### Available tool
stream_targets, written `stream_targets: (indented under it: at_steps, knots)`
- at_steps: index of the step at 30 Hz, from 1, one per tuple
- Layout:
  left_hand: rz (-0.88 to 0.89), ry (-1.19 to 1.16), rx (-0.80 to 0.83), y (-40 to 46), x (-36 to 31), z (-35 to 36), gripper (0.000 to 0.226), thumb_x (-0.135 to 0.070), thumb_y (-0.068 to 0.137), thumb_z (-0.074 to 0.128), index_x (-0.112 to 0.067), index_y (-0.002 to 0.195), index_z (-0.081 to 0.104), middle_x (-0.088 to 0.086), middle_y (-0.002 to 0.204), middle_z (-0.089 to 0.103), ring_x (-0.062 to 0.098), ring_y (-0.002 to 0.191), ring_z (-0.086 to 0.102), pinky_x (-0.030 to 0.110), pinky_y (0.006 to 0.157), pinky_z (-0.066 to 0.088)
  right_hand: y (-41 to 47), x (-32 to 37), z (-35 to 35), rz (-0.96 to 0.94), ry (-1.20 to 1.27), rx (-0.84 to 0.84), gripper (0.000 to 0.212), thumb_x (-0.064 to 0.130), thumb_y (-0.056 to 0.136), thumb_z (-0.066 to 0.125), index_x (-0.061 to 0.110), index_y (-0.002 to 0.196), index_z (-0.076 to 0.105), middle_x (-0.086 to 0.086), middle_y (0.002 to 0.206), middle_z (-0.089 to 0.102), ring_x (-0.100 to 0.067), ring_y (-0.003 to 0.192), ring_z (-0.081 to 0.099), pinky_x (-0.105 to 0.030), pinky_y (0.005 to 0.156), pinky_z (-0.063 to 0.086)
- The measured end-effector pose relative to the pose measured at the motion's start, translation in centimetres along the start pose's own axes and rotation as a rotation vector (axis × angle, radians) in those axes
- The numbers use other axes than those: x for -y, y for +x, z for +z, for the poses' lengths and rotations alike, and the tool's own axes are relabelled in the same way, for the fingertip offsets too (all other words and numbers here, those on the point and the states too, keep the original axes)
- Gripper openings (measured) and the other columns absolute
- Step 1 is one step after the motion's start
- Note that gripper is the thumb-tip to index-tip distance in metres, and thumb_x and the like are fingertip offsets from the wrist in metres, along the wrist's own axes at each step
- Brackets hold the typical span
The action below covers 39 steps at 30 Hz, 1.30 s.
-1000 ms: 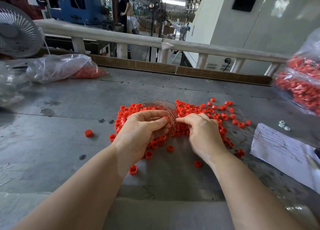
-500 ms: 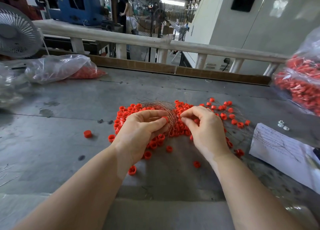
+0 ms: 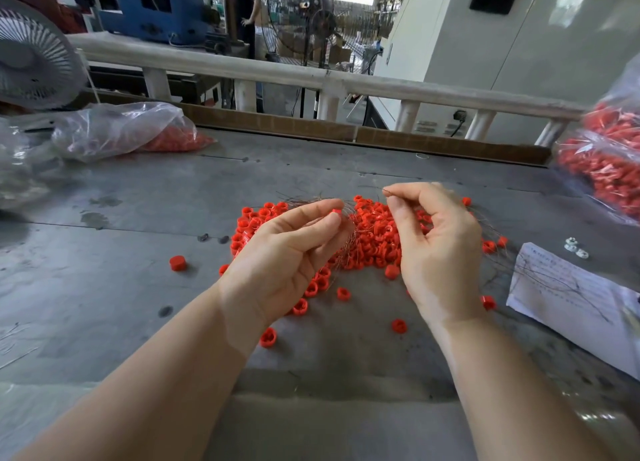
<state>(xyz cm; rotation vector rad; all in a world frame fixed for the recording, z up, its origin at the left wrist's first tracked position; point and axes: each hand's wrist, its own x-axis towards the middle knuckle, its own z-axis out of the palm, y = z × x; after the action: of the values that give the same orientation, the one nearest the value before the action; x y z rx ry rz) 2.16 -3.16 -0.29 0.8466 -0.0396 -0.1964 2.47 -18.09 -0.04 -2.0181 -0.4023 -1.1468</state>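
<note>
Aloft, red cap [image 3: 335, 212] between left fingers [image 3: 310, 208]

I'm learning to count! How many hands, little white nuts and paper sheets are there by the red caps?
Hands: 2, the left hand pinching a red cap, the right hand pinching a thin wire
Little white nuts: 3
Paper sheets: 1
Total: 6

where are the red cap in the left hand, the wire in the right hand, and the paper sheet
red cap [image 3: 335, 212], head view, on its exposed top edge
wire [image 3: 385, 192], head view, on its free end at the pinch
paper sheet [image 3: 568, 287], head view, on the middle of the page
</note>
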Motion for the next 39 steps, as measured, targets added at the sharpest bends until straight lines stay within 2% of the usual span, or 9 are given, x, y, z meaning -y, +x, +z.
stream_targets:
  at_steps: [2,6,13,18,23,29,39]
  knots:
    - [-0.013,-0.009,0.018,-0.02,-0.06,-0.02,0.018,-0.004,0.066,0.062,-0.01,0.074,0.077,0.008,0.074,0.071,0.012,0.068,0.07,0.019,0.061,0.056,-0.07,0.08,-0.09,-0.056,-0.015,-0.007,0.01,0.006,0.088,0.061,0.007,0.092,0.071,0.005,0.083,0.063,-0.021,0.081,0.063,-0.039,0.077,0.051]
    - [-0.022,-0.058,0.071,-0.1,-0.2,0.0,0.022,-0.004,0.068,0.06,-0.011,0.08,0.077,0.007,0.078,0.072,0.011,0.071,0.07,0.019,0.064,0.056,-0.2,0.25,-0.13,-0.103,-0.016,0.022,0.013,0.003,0.088,0.061,0.006,0.097,0.071,0.002,0.086,0.067,-0.019,0.084,0.064,-0.029,0.079,0.05]
    - [-0.042,-0.093,0.123,-0.26,-0.41,0.15,0.024,-0.004,0.07,0.058,-0.011,0.082,0.077,0.009,0.082,0.072,0.011,0.071,0.07,0.019,0.063,0.056,-0.07,0.33,-0.17,-0.131,0.007,0.037,0.011,0.001,0.089,0.059,0.001,0.089,0.069,-0.004,0.084,0.063,-0.018,0.081,0.06,-0.022,0.076,0.046]
    - [-0.045,-0.091,0.145,-0.42,-0.46,0.32,0.024,-0.006,0.072,0.056,-0.012,0.082,0.077,0.012,0.086,0.073,0.011,0.069,0.069,0.019,0.063,0.056,0.02,0.35,-0.34,-0.145,0.011,-0.049,0.013,-0.001,0.09,0.056,0.0,0.091,0.069,-0.006,0.083,0.06,-0.018,0.08,0.057,-0.021,0.078,0.044]
    - [-0.045,-0.134,0.127,-0.46,-0.54,0.49,0.024,-0.003,0.072,0.055,-0.009,0.079,0.077,0.015,0.083,0.071,0.012,0.068,0.069,0.018,0.06,0.056,-0.04,0.46,-0.39,-0.131,0.006,-0.038,0.015,-0.003,0.089,0.056,0.0,0.095,0.069,-0.01,0.082,0.061,-0.022,0.079,0.058,-0.024,0.077,0.046]
    - [-0.062,-0.154,0.121,-0.48,-0.73,0.44,0.023,-0.001,0.067,0.058,-0.007,0.08,0.077,0.012,0.083,0.07,0.012,0.073,0.071,0.016,0.059,0.055,-0.03,0.53,-0.38,-0.125,0.029,-0.016,0.012,-0.003,0.088,0.058,0.001,0.09,0.069,-0.005,0.081,0.06,-0.018,0.077,0.058,-0.024,0.074,0.045]
    - [-0.085,-0.162,0.14,-0.66,-0.9,0.48,0.021,-0.01,0.072,0.058,-0.007,0.08,0.077,0.009,0.078,0.07,0.01,0.069,0.07,0.018,0.059,0.056,-0.15,0.46,-0.25,-0.105,0.037,0.005,0.01,0.0,0.088,0.059,0.003,0.089,0.068,0.003,0.081,0.057,-0.008,0.079,0.053,-0.014,0.075,0.04]
